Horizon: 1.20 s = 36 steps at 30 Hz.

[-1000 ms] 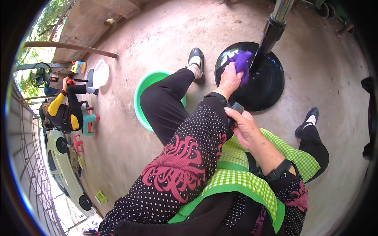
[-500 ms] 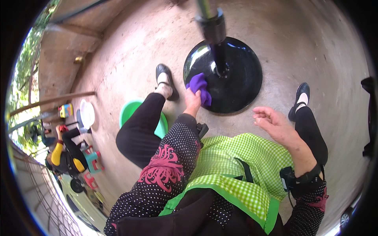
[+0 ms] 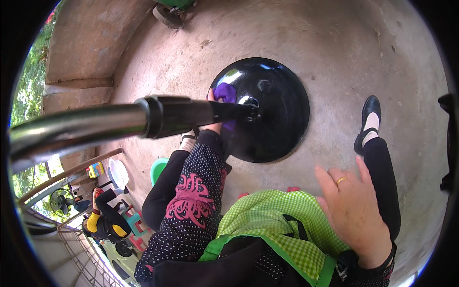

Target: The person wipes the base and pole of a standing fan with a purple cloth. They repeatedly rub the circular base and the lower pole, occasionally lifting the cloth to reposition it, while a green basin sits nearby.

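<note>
My left hand point(image 3: 213, 126) is partly hidden behind a metal pole point(image 3: 81, 125) with a black collar; its fingers are on a purple cloth point(image 3: 224, 92) against the left side of a glossy black round base point(image 3: 275, 117). The pole rises from the middle of this base and crosses the picture to the left edge. My right hand point(image 3: 351, 210), with a gold ring, hangs open over my right side, beside the green checked apron point(image 3: 272, 215), with nothing in it. My feet are on either side of the base.
At left, a person point(image 3: 98, 225) in yellow and black sits on a stool point(image 3: 135, 221) near a fan point(image 3: 61, 201), a white basin point(image 3: 118, 171) and a railing. A green basin point(image 3: 157, 171) is beside my left leg. A wheeled green object point(image 3: 169, 12) stands by the back wall.
My right hand has left the device on my left wrist and moved down to the right, fingers apart. The pole now stretches leftward in view instead of upward. The cloth stays on the base.
</note>
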Available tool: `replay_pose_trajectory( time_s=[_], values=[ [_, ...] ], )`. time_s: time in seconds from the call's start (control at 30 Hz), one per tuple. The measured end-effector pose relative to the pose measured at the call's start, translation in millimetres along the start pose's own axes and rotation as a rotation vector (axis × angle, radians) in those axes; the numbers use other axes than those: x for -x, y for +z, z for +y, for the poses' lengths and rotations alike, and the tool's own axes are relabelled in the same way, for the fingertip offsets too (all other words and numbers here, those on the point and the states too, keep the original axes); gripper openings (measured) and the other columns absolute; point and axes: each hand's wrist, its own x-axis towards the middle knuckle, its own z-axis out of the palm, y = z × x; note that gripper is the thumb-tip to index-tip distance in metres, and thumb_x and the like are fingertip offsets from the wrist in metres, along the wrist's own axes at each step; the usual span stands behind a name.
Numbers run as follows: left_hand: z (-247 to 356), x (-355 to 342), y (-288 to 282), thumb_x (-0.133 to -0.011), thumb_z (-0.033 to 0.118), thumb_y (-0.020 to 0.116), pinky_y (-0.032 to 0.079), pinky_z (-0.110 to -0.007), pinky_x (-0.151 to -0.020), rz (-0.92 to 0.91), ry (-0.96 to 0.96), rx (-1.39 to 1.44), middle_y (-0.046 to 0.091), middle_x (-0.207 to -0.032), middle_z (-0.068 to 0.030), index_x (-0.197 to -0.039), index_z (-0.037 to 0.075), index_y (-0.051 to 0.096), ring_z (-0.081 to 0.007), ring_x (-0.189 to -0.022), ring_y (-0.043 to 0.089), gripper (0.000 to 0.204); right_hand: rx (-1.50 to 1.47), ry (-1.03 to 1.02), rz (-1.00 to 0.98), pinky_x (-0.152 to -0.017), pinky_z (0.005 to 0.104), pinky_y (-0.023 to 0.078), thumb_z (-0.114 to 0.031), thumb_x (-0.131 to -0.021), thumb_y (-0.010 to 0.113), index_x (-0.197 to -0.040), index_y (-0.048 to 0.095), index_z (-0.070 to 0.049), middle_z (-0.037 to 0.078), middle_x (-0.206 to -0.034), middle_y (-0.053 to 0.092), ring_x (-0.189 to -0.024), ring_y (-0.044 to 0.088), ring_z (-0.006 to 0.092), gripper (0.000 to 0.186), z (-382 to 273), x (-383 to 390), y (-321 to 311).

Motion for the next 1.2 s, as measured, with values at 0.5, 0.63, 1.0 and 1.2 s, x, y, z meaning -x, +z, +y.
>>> replay_pose_trajectory(
  time_s=[0.5,0.63,1.0,1.2],
  values=[
    [134.2,-118.1,3.8,-0.093,0.021,0.062,0.045,-0.047,-0.108,-0.247,0.842,-0.234,0.041,-0.151,-0.0154,-0.142,0.034,0.051,-0.0427,-0.130,0.047,0.052,-0.007,0.067,-0.242,-0.113,0.0541,0.034,-0.022,-0.081,0.074,-0.129,0.058,-0.004,0.014,-0.111,0.063,-0.104,0.062,0.0279,0.055,0.3,-13.5,10.2],
    [114.2,-126.2,6.2,-0.096,0.024,0.056,0.050,-0.050,-0.097,-0.140,0.597,-0.203,0.053,-0.135,-0.0177,-0.138,0.018,0.054,-0.0453,-0.117,0.055,0.042,-0.007,0.085,-0.258,-0.112,0.0529,0.037,-0.022,-0.081,0.074,-0.130,0.057,-0.003,0.014,-0.112,0.063,-0.106,0.062,0.0282,0.055,0.7,-15.6,11.0],
    [-3.3,-54.5,11.2,-0.098,0.032,0.054,0.049,-0.056,-0.094,0.031,0.068,-0.171,0.057,-0.125,-0.0301,-0.140,0.012,0.052,-0.0510,-0.113,0.057,0.047,0.114,0.015,-0.170,-0.101,0.0460,0.045,-0.017,-0.091,0.053,-0.125,0.062,-0.003,0.010,-0.094,0.065,-0.093,0.064,0.0241,0.038,7.7,-4.3,11.8],
    [6.5,55.5,2.9,-0.098,0.033,0.052,0.043,-0.054,-0.105,0.180,0.524,-0.815,0.053,-0.135,-0.0268,-0.137,0.000,0.053,-0.0473,-0.123,0.052,0.051,0.121,0.001,-0.130,-0.096,0.0427,0.046,-0.023,-0.093,0.059,-0.122,0.061,-0.004,0.009,-0.093,0.065,-0.090,0.063,0.0237,0.035,6.8,5.3,17.1]
  ],
)
